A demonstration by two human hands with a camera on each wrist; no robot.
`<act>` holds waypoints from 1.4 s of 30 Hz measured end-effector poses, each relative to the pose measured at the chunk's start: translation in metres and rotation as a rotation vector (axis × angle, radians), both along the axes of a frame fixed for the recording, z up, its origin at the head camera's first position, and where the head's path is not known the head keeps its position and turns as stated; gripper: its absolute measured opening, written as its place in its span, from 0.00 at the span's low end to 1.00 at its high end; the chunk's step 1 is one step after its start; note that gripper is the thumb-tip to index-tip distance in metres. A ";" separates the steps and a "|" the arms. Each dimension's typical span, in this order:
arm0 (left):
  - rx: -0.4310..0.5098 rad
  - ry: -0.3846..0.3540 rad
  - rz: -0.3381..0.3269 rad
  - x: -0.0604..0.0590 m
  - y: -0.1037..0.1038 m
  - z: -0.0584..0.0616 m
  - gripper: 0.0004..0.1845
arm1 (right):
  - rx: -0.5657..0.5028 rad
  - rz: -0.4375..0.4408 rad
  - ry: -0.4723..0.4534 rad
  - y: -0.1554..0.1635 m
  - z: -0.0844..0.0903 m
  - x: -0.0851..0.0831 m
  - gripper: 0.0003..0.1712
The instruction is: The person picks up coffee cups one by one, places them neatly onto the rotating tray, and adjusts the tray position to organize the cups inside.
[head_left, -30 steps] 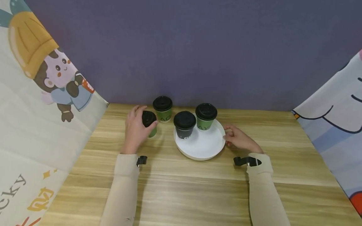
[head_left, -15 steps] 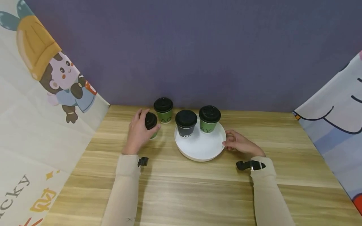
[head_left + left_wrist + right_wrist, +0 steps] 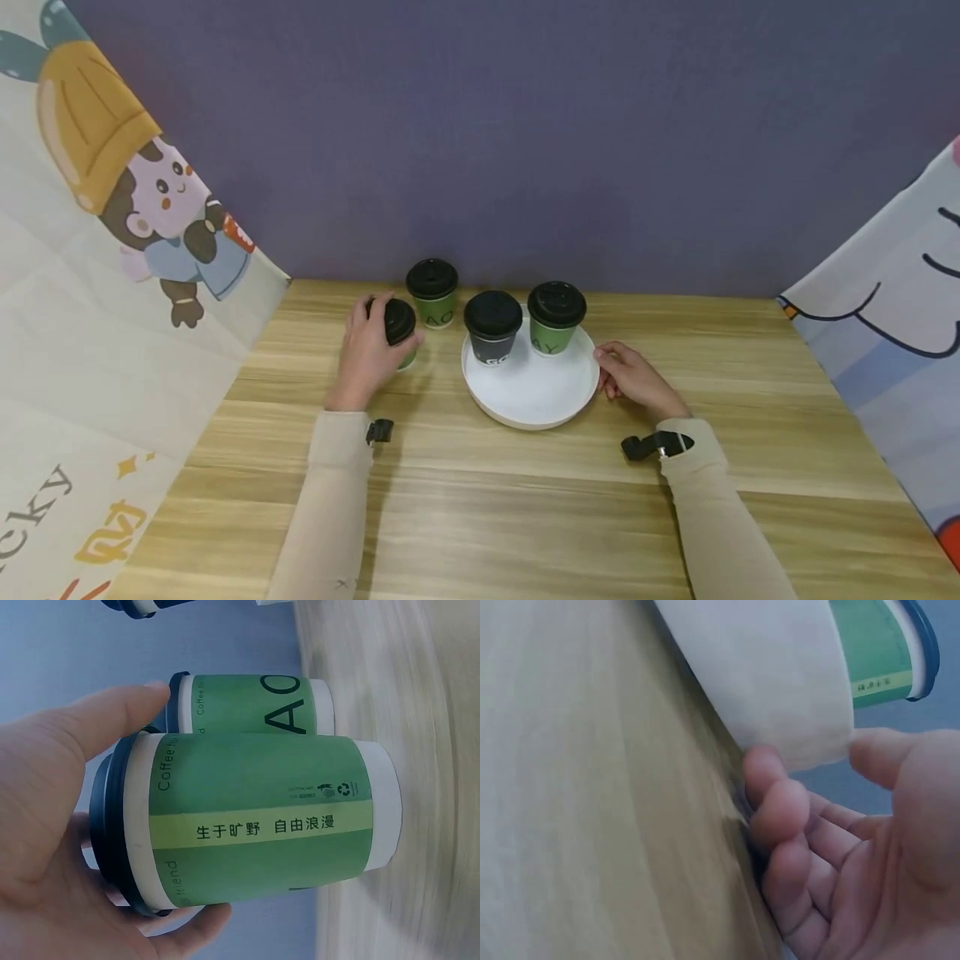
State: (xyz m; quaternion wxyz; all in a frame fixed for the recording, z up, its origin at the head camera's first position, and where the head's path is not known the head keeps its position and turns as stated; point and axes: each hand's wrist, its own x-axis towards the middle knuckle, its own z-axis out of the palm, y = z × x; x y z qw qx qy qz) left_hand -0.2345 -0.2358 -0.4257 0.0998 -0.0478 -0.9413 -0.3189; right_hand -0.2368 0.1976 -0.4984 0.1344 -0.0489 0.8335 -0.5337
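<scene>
Gripping paper cup (image 3: 400,332): left hand (image 3: 365,354) | round white tray (image 3: 532,392): right hand (image 3: 633,379)

A wooden table (image 3: 525,500) stands against a plain purple wall (image 3: 525,125). Cartoon-printed cloths (image 3: 97,250) hang at both sides.

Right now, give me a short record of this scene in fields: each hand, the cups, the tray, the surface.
left hand: grips a green cup with a black lid, standing on the table left of the tray
right hand: holds the tray's right rim
tray: white, round, on the table
on tray: black cup, green cup 2, both lidded
off tray: green cup 3, lidded, behind the held one
table: light wood
</scene>
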 end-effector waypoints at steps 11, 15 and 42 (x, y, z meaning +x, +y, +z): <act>0.002 -0.007 0.002 -0.001 0.003 -0.002 0.45 | -0.039 0.047 -0.049 0.009 0.003 0.001 0.28; 0.005 -0.030 0.018 0.000 0.003 -0.002 0.46 | -0.047 0.046 -0.040 0.010 0.002 0.001 0.29; 0.112 0.108 -0.031 0.020 0.029 0.035 0.49 | -0.055 0.033 -0.064 0.011 0.002 0.003 0.28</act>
